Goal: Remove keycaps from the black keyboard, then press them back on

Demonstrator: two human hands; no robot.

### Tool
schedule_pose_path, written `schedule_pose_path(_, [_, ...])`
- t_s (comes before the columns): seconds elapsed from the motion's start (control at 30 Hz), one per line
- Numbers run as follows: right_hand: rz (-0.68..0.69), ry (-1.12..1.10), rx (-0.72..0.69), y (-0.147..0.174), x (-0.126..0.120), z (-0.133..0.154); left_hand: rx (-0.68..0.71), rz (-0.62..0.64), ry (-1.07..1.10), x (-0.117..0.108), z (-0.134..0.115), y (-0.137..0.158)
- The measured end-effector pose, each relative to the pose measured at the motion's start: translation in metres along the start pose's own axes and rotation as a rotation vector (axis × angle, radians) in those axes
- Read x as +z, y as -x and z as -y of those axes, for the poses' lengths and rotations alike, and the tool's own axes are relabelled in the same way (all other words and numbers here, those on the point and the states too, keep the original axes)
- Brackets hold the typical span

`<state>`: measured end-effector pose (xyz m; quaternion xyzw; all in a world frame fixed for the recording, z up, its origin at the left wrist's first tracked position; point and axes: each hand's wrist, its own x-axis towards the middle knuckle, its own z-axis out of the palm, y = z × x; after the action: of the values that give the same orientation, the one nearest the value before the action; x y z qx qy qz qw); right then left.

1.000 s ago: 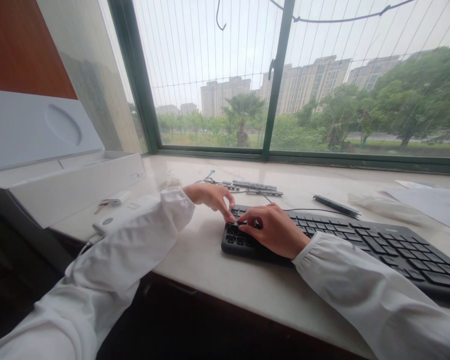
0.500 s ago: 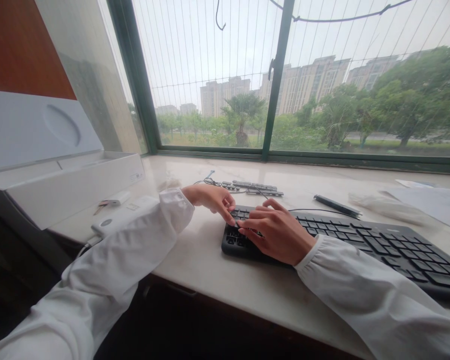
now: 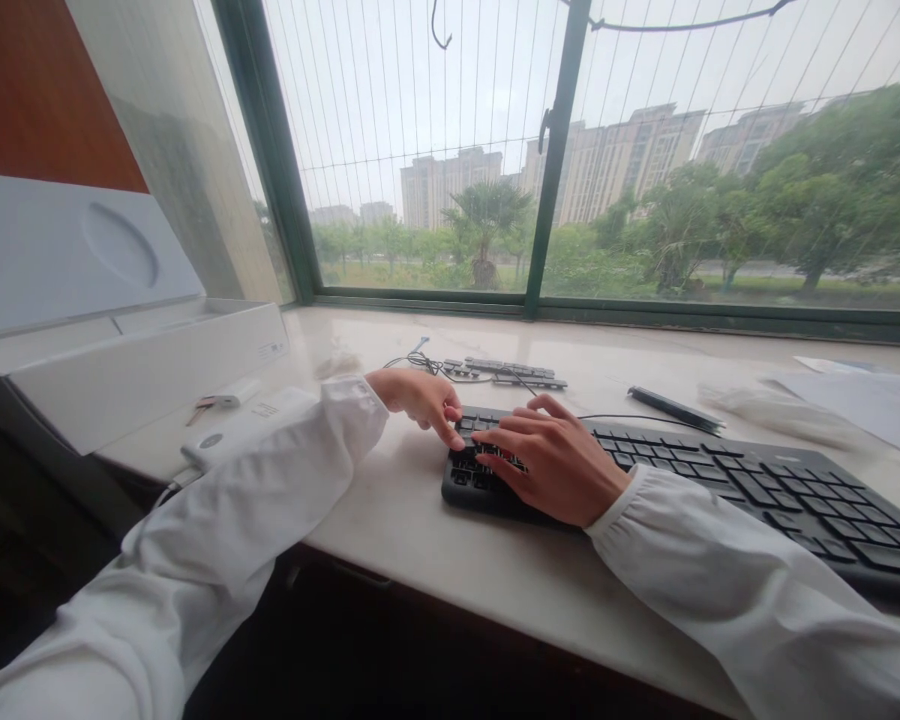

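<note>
A black keyboard [image 3: 727, 490] lies along the table. Several keycaps are off its left end, where the bare key sockets [image 3: 472, 480] show. My left hand [image 3: 418, 398] reaches the keyboard's left edge, one digit stretched down onto a keycap and the other fingers curled back. Over the left part of the keys rests my right hand [image 3: 559, 455], palm down. Its fingers are spread, with thumb and index finger apart beside the left fingertip. I see nothing held in either hand. Some keys are hidden under the right hand.
Loose keycaps [image 3: 525, 376] and a coiled cable [image 3: 424, 362] lie behind the keyboard. A dark bar [image 3: 673, 408] sits farther right, near papers [image 3: 862, 400]. To the left are an open white box [image 3: 157, 350] and a white device [image 3: 229, 440]. The window [image 3: 435, 140] is behind.
My right index finger and thumb have drawn slightly apart from each other and from the left fingertip. My left digit has shifted slightly left on the keys.
</note>
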<state>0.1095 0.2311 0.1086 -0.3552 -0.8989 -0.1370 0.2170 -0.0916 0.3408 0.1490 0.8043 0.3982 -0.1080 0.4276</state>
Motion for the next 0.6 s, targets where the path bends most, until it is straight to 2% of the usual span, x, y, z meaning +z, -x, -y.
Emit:
schedule_pose_path(0.23, [0.003, -0.126, 0.111, -0.0037, 0.0038, -0.0014, -0.022, -0.018, -0.041, -0.0013, -0.0005, 0.0001])
schedule_pose_path(0.43, [0.023, -0.249, 0.262, -0.0057, 0.0071, -0.0024, 0.009, -0.002, 0.026, -0.0004, -0.0048, 0.0027])
schedule_pose_path(0.6, [0.02, -0.269, 0.273, -0.0066, 0.0053, -0.0013, 0.008, -0.008, 0.043, -0.0008, -0.0041, 0.0022])
